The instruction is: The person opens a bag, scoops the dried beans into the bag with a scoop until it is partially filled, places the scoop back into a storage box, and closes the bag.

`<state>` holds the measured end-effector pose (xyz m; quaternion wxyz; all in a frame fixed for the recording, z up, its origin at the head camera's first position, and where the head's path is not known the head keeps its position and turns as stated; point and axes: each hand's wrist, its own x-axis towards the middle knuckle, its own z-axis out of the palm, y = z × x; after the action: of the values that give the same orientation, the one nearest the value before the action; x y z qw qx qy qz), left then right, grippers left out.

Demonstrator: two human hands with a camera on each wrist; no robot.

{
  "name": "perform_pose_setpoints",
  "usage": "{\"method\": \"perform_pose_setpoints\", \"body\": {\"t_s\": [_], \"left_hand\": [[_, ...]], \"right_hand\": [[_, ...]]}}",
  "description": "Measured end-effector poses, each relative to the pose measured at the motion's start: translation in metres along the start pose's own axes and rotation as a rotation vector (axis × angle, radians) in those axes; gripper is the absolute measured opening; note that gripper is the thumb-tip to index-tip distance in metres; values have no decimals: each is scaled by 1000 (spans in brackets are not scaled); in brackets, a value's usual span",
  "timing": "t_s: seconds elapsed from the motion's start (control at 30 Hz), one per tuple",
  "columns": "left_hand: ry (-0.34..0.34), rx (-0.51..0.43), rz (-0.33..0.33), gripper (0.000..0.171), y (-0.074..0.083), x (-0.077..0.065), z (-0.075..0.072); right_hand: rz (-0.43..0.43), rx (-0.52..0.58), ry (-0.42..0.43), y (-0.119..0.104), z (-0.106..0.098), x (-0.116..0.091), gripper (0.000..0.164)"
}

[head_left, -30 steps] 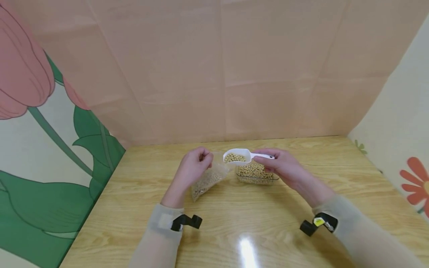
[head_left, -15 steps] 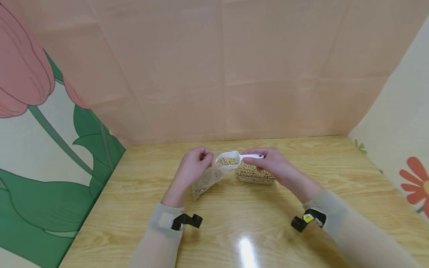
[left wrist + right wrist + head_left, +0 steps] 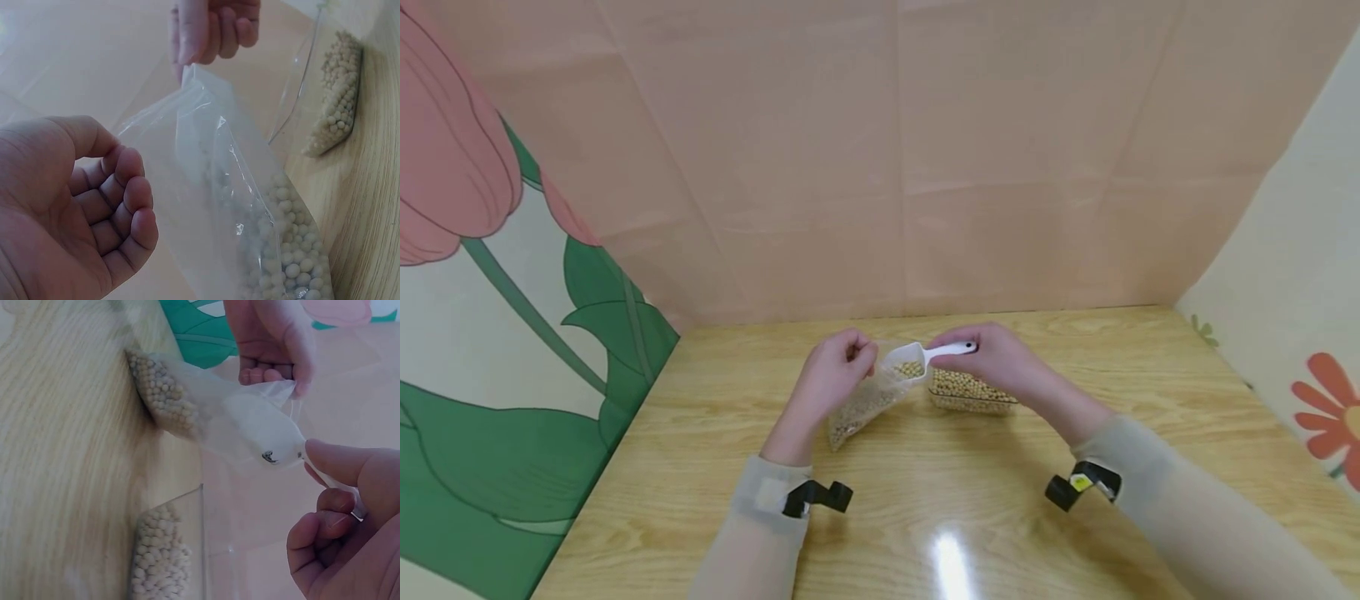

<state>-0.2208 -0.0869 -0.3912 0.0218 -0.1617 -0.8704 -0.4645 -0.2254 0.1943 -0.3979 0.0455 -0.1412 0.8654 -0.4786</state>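
Note:
My left hand (image 3: 837,371) pinches the rim of a clear plastic bag (image 3: 187,162) between thumb and forefinger. Soybeans (image 3: 294,262) fill the bag's lower part, which leans down to the table. My right hand (image 3: 996,357) grips the handle of a white scoop (image 3: 951,351), thumb along it in the right wrist view. Inside the bag's mouth, the scoop's head tilts down to the left with soybeans (image 3: 909,369) in it. The plastic partly veils it. Below my right hand stands a clear box (image 3: 973,407) of soybeans, partly hidden by that hand in the head view.
A wood-grain table (image 3: 925,500) lies under everything. Behind it rises a pink covering (image 3: 895,167). Painted panels stand on either side, with a tulip (image 3: 452,125) at the left and a red flower (image 3: 1330,400) at the right.
My right hand has moved left with the loaded scoop, from above the box into the bag's mouth, and tipped its head down. My left hand has stayed in place.

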Motion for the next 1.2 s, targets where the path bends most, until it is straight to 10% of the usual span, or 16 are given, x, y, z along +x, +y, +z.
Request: {"method": "perform_pose_setpoints", "body": {"t_s": [0.6,1.2], "left_hand": [[-8,8,12,27,-1,-1,0],[-4,1,-5,25,0,-1,1]], "right_hand": [[-206,-241,4,-23,-10,-3,23],[1,-61,85,3,-46,-39,41]]}}
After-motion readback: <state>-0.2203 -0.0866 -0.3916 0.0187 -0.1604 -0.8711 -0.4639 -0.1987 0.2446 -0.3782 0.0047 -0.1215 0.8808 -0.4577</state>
